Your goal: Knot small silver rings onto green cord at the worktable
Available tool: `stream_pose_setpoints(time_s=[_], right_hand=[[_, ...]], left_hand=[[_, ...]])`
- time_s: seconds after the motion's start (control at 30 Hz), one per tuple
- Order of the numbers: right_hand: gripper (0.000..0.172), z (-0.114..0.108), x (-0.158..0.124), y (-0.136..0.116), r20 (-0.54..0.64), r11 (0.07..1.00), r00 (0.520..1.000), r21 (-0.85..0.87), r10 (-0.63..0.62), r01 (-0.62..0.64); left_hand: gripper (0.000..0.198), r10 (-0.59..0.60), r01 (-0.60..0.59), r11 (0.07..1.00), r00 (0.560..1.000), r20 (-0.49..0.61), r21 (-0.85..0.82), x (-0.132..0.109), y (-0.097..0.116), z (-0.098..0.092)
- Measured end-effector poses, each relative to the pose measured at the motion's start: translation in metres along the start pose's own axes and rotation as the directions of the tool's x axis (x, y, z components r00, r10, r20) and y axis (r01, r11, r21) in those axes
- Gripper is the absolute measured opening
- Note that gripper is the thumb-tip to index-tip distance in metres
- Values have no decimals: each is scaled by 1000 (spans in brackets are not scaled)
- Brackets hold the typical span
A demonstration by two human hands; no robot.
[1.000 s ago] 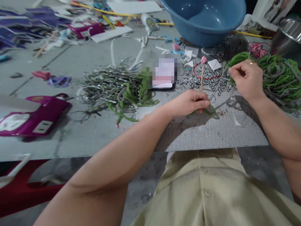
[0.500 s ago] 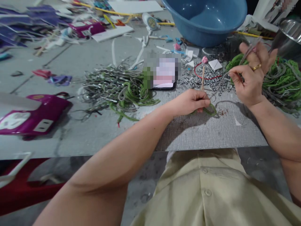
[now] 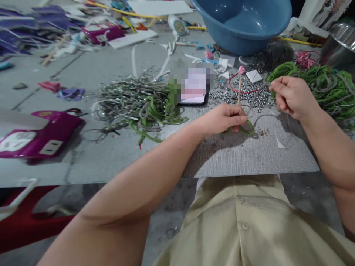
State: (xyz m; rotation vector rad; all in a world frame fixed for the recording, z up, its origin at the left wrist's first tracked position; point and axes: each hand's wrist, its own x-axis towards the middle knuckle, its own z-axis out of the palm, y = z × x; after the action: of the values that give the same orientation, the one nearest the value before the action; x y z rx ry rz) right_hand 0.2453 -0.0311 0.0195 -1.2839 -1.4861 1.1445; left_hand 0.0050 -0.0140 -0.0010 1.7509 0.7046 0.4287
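Pinched between the fingers of my left hand (image 3: 226, 120) is a cord whose green part (image 3: 249, 128) loops out below the fingertips. Its grey length (image 3: 259, 89) runs up and right to my right hand (image 3: 295, 96), which is closed on it at thumb and forefinger. Between and beyond the hands lie many small silver beads (image 3: 253, 98). A thin stick with a pink top (image 3: 241, 70) stands just past my left hand. A red cord (image 3: 235, 88) curves over the beads. Behind my right hand is a heap of green and grey cords (image 3: 330, 88).
Another cord pile (image 3: 135, 107) lies left of a phone (image 3: 194, 87). A blue basin (image 3: 244, 33) stands at the back, with a metal bowl (image 3: 340, 44) at far right. Purple devices (image 3: 52, 129) and scraps cover the left side. The table's front edge (image 3: 249, 175) is close to my body.
My right hand's raised, spread fingers have curled closed, and the hand has turned while still pinching the grey cord. My left hand has stayed almost in place.
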Motion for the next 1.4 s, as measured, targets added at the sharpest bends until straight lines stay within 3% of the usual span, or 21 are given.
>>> stream_pose_setpoints(time_s=[0.13,0.3,0.67,0.87,1.07,1.4], right_hand=[[34,-2,-6,-13,171,957,981,255,95,-137],[30,5,-15,-22,318,929,938,288,137,-233],[33,29,-27,-30,451,904,880,296,151,-307],[30,30,-26,-26,398,902,903,313,159,-297],[24,25,-24,-22,421,869,906,431,45,-244],[24,27,-19,-20,355,877,935,449,4,-174]], left_hand=[[25,3,-15,978,998,-57,-207,0,-1,0],[36,-4,-37,908,995,-99,-417,-4,1,0],[40,40,19,867,993,107,-498,-6,9,8],[41,31,101,849,970,240,-518,-6,6,9],[44,47,119,810,963,266,-574,-7,5,8],[38,95,78,802,962,256,-592,-7,1,3]])
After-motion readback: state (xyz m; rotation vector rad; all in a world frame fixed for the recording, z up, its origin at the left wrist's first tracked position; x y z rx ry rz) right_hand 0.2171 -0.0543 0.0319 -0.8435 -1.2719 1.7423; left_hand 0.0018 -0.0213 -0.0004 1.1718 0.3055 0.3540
